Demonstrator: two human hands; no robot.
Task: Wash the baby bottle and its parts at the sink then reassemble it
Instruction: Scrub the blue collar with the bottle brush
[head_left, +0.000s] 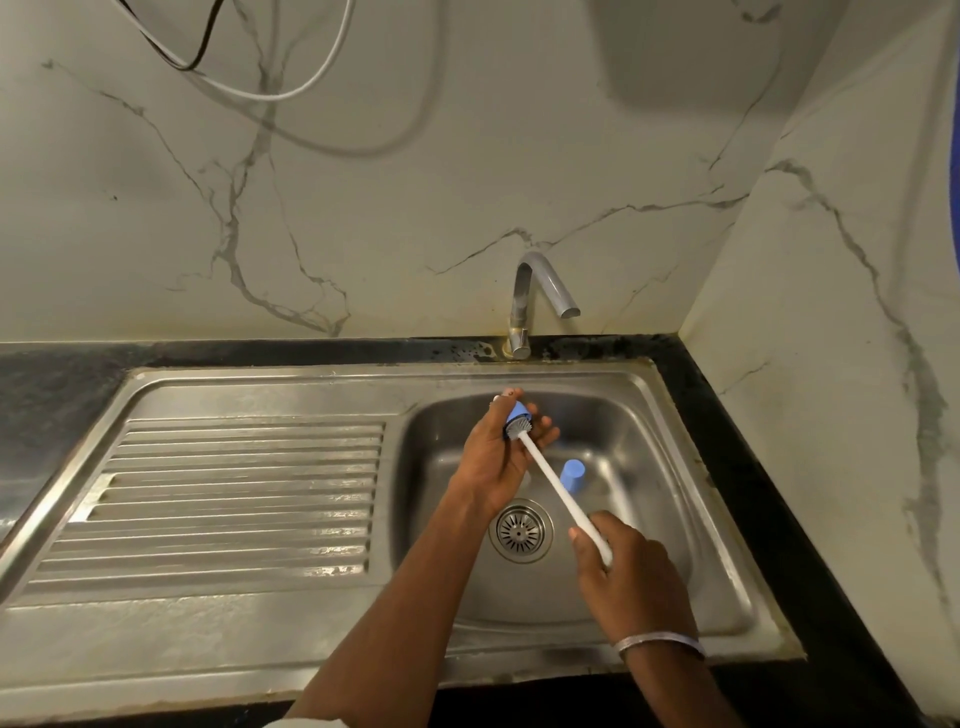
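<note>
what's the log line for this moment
step: scrub | left hand: holds blue part | right hand: grips brush, bristles at part | sink: another blue piece | tap: no flow

the drainboard (234, 493) lies left of the basin (675, 467), with the tap (535, 296) behind on the desk (62, 374). in the basin, a cap (572, 475) stands just behind and right of the drain (521, 530). above it, the brush (556, 483) runs from the nearer right hand (628, 571) to the farther left hand (498, 462).

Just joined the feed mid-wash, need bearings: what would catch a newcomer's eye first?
Above the sink basin, the left hand grips a small blue bottle part while the right hand holds a white-handled brush at its opening. Below, another blue piece sits in the basin, right of the drain. No stream shows from the tap behind.
</note>
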